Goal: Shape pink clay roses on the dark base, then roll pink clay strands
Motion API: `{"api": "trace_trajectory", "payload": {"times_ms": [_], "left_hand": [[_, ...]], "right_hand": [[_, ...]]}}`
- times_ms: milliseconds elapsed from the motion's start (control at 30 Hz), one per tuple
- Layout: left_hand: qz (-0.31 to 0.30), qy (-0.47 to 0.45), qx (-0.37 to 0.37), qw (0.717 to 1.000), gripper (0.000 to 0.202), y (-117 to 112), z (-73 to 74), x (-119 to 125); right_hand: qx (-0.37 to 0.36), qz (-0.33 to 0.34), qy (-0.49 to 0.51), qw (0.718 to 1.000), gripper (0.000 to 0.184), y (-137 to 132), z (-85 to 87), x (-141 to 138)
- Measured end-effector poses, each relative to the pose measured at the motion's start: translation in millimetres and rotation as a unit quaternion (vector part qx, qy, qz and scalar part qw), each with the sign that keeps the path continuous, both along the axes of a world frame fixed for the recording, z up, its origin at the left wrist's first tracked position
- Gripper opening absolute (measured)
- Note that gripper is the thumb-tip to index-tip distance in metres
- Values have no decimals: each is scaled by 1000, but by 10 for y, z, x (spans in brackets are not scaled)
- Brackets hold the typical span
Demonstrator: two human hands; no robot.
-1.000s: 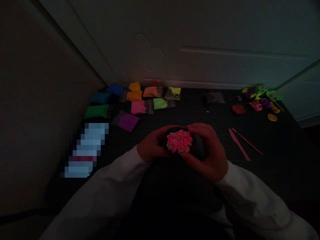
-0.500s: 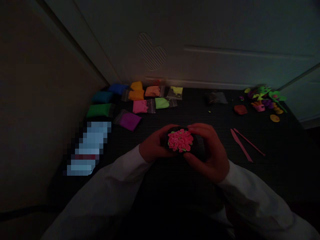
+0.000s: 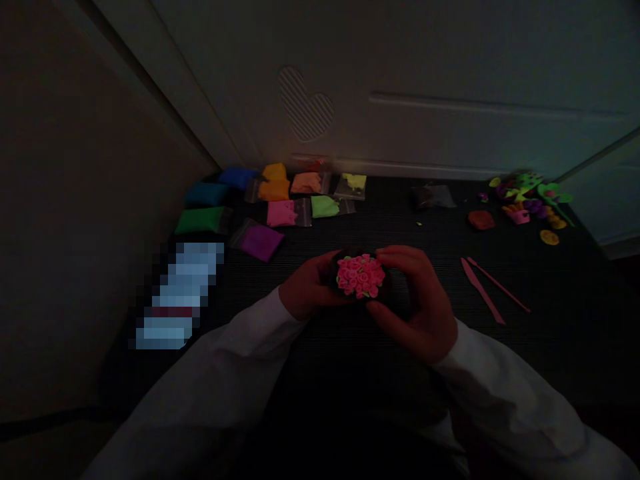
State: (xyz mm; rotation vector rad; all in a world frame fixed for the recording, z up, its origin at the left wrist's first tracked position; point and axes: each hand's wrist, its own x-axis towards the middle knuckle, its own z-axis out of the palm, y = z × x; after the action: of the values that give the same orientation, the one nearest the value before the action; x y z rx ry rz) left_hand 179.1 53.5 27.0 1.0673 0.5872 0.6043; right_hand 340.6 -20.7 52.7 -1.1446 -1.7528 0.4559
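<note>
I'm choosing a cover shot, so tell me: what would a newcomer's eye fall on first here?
Probably the cluster of bright pink roses near the centre, held between the left hand and the right hand. Next, likely the pale pixelated patch glowing at the left, then the brightly coloured bags spread across the back left of the dark tabletop.

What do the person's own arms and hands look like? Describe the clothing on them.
The left sleeve and right sleeve are long, loose and pale, whitish to grey in the dim light, with soft creases and no clear markings. The left hand and right hand are bare, with no gloves visible; finer detail is lost in the dark.
</note>
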Motion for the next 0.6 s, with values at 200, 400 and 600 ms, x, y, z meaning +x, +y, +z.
{"api": "trace_trajectory", "payload": {"times_ms": [200, 400, 600], "left_hand": [[54, -30, -72, 995, 38, -6, 96, 62], [31, -76, -128, 988, 27, -39, 106, 118], [12, -76, -170, 982, 30, -43, 64, 117]], "right_hand": [[-3, -5, 28, 1000, 54, 20, -46, 7], [17, -39, 8, 999, 44, 61, -92, 7], [28, -57, -16, 998, 37, 91, -99, 25]]}}
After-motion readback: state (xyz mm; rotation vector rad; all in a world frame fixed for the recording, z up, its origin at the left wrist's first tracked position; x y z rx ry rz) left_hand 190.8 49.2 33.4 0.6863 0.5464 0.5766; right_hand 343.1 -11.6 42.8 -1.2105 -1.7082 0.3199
